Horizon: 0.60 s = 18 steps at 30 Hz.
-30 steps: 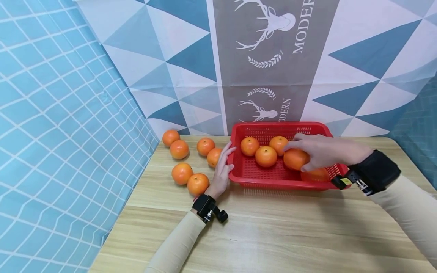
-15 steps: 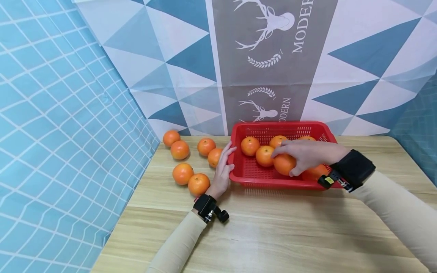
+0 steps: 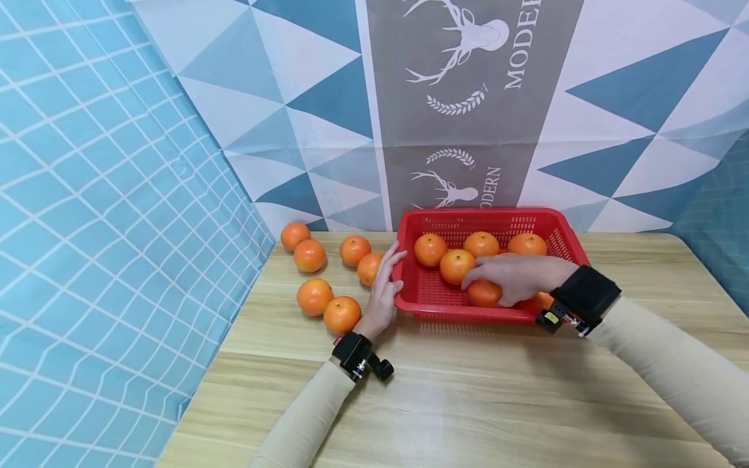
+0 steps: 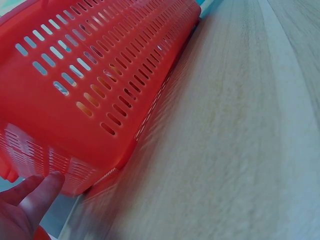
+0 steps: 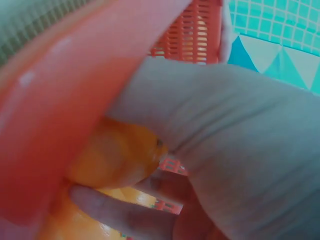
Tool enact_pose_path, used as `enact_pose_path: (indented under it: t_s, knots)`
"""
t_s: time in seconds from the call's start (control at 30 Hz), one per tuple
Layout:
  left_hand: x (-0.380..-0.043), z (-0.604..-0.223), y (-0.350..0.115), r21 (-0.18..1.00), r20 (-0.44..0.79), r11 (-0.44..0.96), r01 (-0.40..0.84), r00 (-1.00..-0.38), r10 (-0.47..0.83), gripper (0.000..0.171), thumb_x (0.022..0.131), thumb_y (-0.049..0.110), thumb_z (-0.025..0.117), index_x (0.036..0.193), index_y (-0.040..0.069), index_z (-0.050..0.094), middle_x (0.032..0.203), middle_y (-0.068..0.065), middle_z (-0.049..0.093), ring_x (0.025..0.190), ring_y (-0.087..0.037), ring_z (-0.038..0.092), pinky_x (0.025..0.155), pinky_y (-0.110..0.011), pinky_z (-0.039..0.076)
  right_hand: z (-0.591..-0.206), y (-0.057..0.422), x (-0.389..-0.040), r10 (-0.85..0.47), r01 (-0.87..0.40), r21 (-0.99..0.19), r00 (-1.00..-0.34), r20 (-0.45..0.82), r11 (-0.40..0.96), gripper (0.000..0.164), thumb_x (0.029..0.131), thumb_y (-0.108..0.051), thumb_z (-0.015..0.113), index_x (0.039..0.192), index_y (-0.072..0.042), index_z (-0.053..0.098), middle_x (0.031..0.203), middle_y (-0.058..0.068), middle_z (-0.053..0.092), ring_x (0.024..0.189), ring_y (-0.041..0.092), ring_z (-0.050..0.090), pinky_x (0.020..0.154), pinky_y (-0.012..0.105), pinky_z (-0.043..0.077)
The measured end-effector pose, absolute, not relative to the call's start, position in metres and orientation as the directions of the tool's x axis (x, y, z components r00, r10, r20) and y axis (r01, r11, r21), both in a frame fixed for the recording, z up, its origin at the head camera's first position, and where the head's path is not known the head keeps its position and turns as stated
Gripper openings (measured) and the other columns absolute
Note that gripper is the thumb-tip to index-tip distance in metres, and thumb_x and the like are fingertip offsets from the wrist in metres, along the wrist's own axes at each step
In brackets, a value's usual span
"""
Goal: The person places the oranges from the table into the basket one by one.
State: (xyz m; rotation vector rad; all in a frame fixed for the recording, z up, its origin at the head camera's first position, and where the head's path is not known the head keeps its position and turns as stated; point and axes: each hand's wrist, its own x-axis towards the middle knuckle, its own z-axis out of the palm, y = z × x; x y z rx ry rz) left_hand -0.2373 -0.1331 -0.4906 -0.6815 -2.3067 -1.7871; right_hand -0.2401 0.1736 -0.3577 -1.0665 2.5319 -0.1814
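Observation:
My right hand (image 3: 515,276) reaches down into the red plastic basket (image 3: 456,314) and grips an orange (image 3: 484,294) low at its front. In the right wrist view, thumb and fingers curl around that orange (image 5: 115,157), and the basket's rim (image 5: 55,105) hides part of it. Another orange (image 3: 458,266) sits right beside my fingertips. My left hand (image 3: 381,296) rests against the basket's left end with its fingers fairly straight. The left wrist view has the left fingers (image 4: 45,192) at the slotted basket wall (image 4: 60,115).
Inside the basket lie more oranges (image 3: 430,250), including one at the back right (image 3: 527,244) and one partly hidden under the right wrist. Several loose oranges (image 3: 315,297) lie on the wooden table (image 3: 445,403) left of the basket. A patterned cloth (image 3: 328,130) hangs behind.
My right hand has moved left and down inside the basket with the orange, toward the front middle, uncovering the back right orange. My left hand has stayed at the basket's end.

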Motion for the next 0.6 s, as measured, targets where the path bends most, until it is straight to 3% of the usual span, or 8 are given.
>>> enact_pose_path:
  t_s: [0.23,0.6]
  knots:
    - [-0.238,-0.491,-0.133,0.889,0.373,0.172,0.424,-0.889,0.267,0.069,0.098,-0.001,0.039,0.167,-0.002,0.043,0.191,-0.002,0.019,0.177,-0.033,0.019,0.143,-0.067,0.021,-0.36,0.174,-0.239,-0.717,-0.679,-0.239,-0.625,-0.308,0.694,0.064,0.088,-0.005,0.09,0.146,-0.026,0.071,0.142,0.004,0.073,0.123,0.027,0.065,0.106,0.055,0.063]
    - [-0.237,-0.491,-0.133,0.882,0.382,0.182,0.435,-0.886,0.264,0.068,0.098,-0.002,0.04,0.166,-0.002,0.044,0.191,-0.004,0.02,0.177,-0.033,0.02,0.143,-0.067,0.022,-0.369,0.169,-0.235,-0.694,-0.676,-0.195,-0.631,-0.346,0.711,0.065,0.097,0.005,0.075,0.153,-0.026,0.069,0.163,0.015,0.064,0.149,0.041,0.061,0.124,0.065,0.054]
